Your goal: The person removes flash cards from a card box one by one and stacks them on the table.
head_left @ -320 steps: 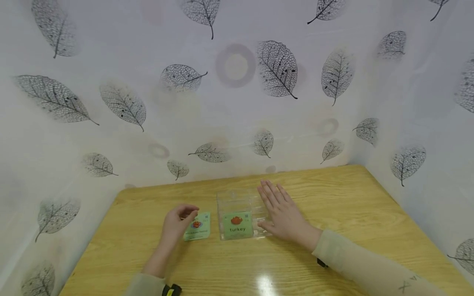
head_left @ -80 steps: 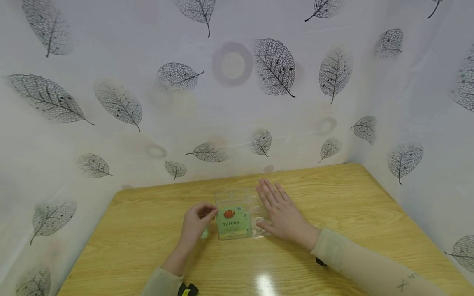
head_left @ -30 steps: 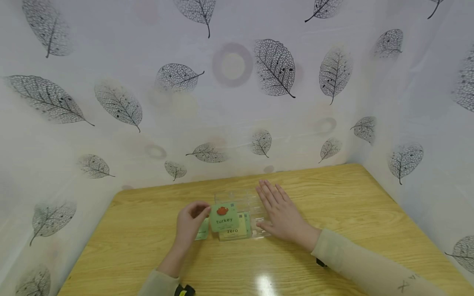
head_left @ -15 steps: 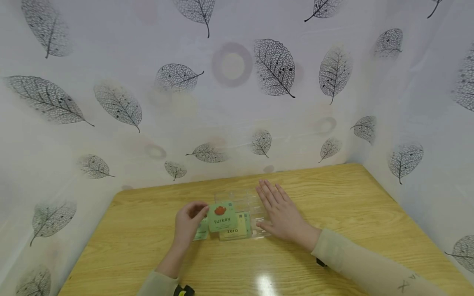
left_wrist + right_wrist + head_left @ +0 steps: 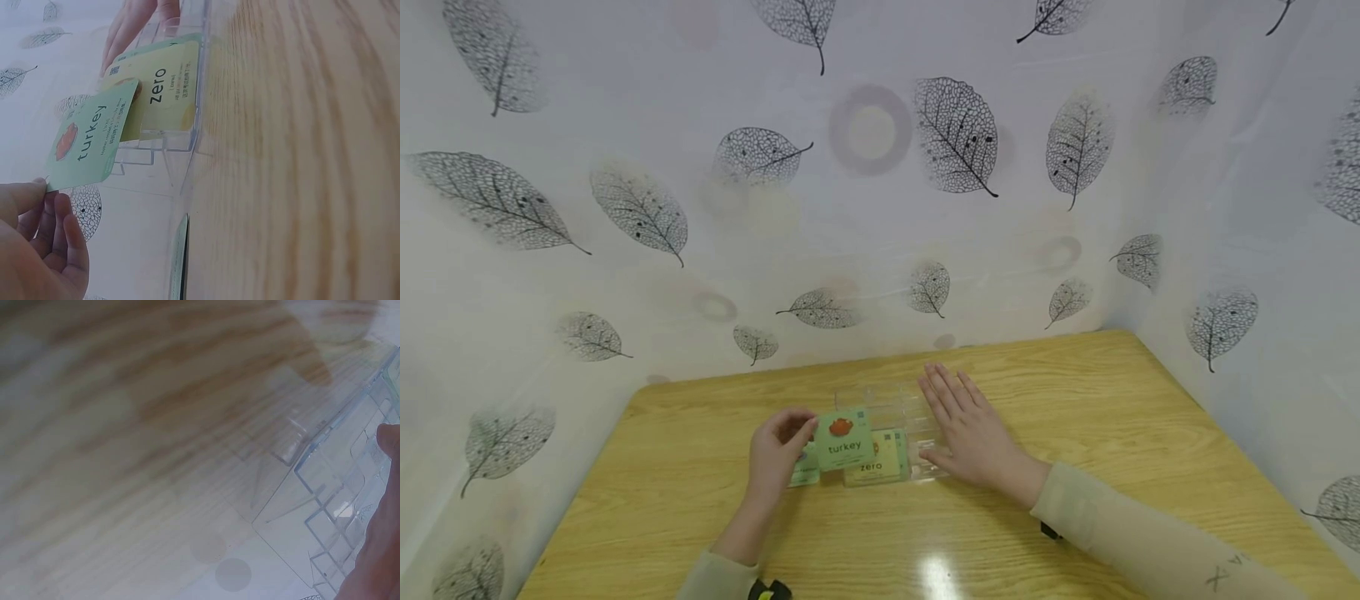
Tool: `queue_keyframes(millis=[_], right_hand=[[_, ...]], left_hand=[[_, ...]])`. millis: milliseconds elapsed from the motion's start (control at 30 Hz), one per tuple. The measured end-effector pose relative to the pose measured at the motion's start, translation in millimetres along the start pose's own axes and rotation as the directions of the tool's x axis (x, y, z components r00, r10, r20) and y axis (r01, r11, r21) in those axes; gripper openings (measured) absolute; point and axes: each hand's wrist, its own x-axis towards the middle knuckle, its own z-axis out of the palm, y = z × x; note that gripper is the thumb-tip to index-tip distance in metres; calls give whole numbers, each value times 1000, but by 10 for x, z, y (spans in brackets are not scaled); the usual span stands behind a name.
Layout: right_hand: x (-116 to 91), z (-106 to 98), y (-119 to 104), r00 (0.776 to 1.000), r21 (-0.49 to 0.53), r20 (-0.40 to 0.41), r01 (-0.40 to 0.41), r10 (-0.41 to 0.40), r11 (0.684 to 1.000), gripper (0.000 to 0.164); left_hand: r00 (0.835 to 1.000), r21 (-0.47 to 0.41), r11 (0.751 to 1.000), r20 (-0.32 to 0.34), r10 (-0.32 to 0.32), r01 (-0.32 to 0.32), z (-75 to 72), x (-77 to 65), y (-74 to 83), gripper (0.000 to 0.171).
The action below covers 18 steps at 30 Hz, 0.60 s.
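Between thumb and fingertips, my left hand point(image 5: 772, 457) pinches a green "turkey" flashcard point(image 5: 844, 447) by its left edge. That card hangs in front of the left side of a clear plastic stand point(image 5: 887, 397). In the stand, a yellow "zero" flashcard point(image 5: 165, 94) faces out, partly covered by the turkey card, with a green card behind it. My right hand point(image 5: 973, 437) lies with fingers straight against the stand's right side; in the right wrist view its thumb touches the clear plastic. Another green card point(image 5: 806, 477) lies on the table below my left hand, partly hidden.
The wooden table point(image 5: 1037, 392) runs back to a pale sheet point(image 5: 880, 233) printed with leaves. More see-through tiers point(image 5: 325, 512) of the stand extend under and beside my right hand.
My left hand, earlier over the card on the table, has drawn the turkey card leftward out of the stand, uncovering the zero card. My right hand has stayed put.
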Motion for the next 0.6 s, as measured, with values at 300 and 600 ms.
queue_keyframes(millis=[300, 600], right_hand=[[2, 11, -2, 1000, 9, -5, -2, 2, 1000, 108], [-1, 8, 1, 1000, 1, -8, 2, -1, 1000, 108]], left_hand=[[1000, -20, 1000, -2, -21, 21, -39, -5, 15, 13], [1000, -37, 999, -16, -19, 18, -64, -21, 30, 15]])
